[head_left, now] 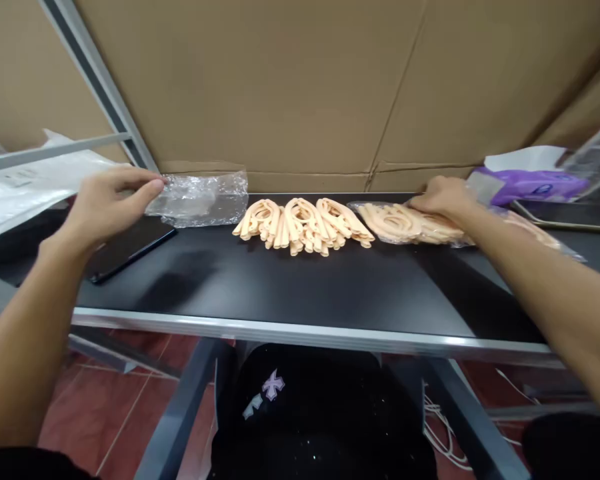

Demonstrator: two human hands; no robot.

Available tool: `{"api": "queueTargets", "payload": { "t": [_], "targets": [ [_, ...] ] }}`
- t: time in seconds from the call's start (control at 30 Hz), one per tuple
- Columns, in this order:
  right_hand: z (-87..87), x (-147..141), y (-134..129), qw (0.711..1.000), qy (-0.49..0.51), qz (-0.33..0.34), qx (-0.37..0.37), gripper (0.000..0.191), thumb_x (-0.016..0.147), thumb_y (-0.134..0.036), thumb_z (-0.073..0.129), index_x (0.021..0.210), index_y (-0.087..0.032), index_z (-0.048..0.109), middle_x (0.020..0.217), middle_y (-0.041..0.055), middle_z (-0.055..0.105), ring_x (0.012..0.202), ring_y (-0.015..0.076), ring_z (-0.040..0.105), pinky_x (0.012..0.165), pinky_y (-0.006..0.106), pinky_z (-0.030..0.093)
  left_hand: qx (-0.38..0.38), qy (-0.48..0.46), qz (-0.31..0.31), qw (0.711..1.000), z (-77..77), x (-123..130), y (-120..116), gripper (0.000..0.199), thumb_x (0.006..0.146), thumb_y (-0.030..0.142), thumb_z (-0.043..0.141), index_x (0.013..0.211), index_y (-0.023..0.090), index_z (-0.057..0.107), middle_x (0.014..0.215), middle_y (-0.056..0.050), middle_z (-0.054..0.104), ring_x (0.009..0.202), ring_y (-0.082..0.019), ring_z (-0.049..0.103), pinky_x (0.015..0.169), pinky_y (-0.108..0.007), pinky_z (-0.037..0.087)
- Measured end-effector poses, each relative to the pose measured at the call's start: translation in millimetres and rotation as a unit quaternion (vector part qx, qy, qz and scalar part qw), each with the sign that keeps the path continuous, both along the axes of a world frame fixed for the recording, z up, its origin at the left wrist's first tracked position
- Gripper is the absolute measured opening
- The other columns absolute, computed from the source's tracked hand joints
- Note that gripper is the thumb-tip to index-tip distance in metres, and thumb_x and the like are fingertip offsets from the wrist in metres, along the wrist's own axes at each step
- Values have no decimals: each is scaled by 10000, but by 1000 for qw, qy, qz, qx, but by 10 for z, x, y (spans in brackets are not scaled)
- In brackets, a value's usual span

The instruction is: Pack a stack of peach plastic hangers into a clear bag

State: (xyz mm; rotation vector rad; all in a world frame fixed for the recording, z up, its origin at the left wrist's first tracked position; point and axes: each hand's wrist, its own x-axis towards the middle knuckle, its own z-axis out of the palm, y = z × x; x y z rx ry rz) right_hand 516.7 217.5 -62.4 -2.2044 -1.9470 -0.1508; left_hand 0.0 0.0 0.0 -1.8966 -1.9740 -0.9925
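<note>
Left fingers [153, 181] pinch a clear plastic bag [203, 199]; right fingers [443, 195], grip unclear, rest on bagged peach loops [400, 223]; a snag could scatter the loose pile [303, 227].

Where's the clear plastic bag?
In the head view, the crumpled plastic bag lies at the back of the black tabletop, touching the left hand, left of the peach plastic pieces.

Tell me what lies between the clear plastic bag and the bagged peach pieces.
A loose pile of peach plastic pieces lies there, in the head view.
</note>
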Motion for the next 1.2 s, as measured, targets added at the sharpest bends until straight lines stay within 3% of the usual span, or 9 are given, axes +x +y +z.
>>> {"api": "queueTargets", "payload": {
  "t": [0.1,0.23,0.43,0.67,0.8,0.87,0.93,1.03,1.2],
  "targets": [
    [95,24,-80,999,20,-37,31,514,975,-391,622,1375,-91,737,1379,286,703,1174,333,663,839,421,421,-94,33,48,994,-156,-256,103,555,943,551,570,1287,154,750,1325,-91,768,1205,-276,677,1150,-482,506],
    [191,100,-220,992,62,-25,110,451,1002,-403,601,1329,-136,761,1321,224,745,1124,290,644,867,406,411,-184,163,-10,969,-385,-242,468,698,906,445,586,1470,34,612,1543,-204,622,1444,-346,555,1263,-481,370],
    [230,105,-374,971,157,14,182,312,940,-276,683,1166,-107,817,1165,212,796,1045,261,674,979,368,443,-243,227,-18,943,-597,-58,850,567,929,302,514,1460,162,655,1500,-145,672,1404,-370,601,1202,-511,436],
    [258,-42,-454,960,145,72,229,230,921,-258,682,1072,-143,812,1145,188,814,1059,269,722,1034,397,498,-115,179,26,977,-460,-14,623,503,995,345,446,1343,126,736,1361,-154,749,1289,-351,673,1137,-526,498],
    [266,-220,-561,942,169,127,260,262,893,-250,678,1084,-119,800,1121,181,815,1062,275,726,1069,416,499,80,7,23,996,-174,75,580,472,1005,397,514,1360,151,703,1208,-101,803,1122,-253,735,1096,-448,542],
    [254,-353,-655,927,191,167,276,262,871,-256,682,1076,-134,791,1072,159,817,1070,286,722,1078,446,498,182,-176,-46,966,-23,228,610,382,946,381,642,1272,191,710,1007,-54,808,963,-222,751,986,-435,601],
    [231,-514,-773,910,234,212,270,227,852,-276,700,1036,-168,776,1024,128,811,1047,289,722,1075,485,506,196,-319,-134,918,98,469,647,338,916,334,696,1233,219,668,972,-38,783,888,-219,741,893,-469,637],
    [194,-771,-968,853,412,278,157,218,847,-320,754,1035,-212,732,1014,90,792,979,262,736,1007,487,569,92,-448,-243,856,192,930,681,234,951,276,649,1178,225,621,1072,-57,769,985,-228,737,917,-516,646],
    [179,-1006,-1192,653,686,313,-76,274,888,-439,818,973,-225,669,1037,105,759,955,231,745,861,385,636,-78,-484,-307,816,131,1560,748,296,1068,323,532,1354,249,552,1548,-65,621,1461,-260,573,1091,-460,588]
  ]
}}
